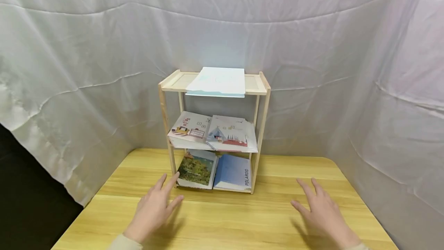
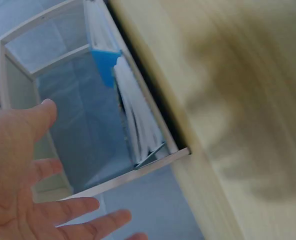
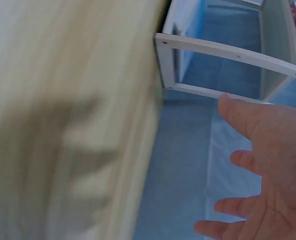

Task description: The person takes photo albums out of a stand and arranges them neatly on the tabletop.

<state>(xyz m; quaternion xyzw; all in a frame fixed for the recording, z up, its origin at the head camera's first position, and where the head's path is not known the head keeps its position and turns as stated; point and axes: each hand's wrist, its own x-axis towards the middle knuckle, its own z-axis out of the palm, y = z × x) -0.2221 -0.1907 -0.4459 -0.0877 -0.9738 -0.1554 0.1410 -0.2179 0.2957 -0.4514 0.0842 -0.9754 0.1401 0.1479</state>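
Observation:
A small three-tier wooden shelf (image 1: 265, 107) stands on the table with books on every tier. My left hand (image 1: 154, 205) hovers over the table in front of its lower left corner, fingers spread and holding nothing. Nearest to it is a book with a tree on its cover (image 1: 196, 169), beside a blue book marked POLAROID (image 1: 233, 171). My right hand (image 1: 320, 209) hovers to the right of the shelf, fingers spread, also holding nothing. Two illustrated books (image 1: 190, 128) lie side by side on the middle tier. A pale white book (image 1: 222, 80) lies on top, overhanging the front edge.
The wood-grain table (image 1: 222, 219) reaches under both hands. Grey-white cloth (image 1: 305, 57) hangs behind the shelf and on both sides. A dark area (image 1: 31, 176) lies beyond the table at the left.

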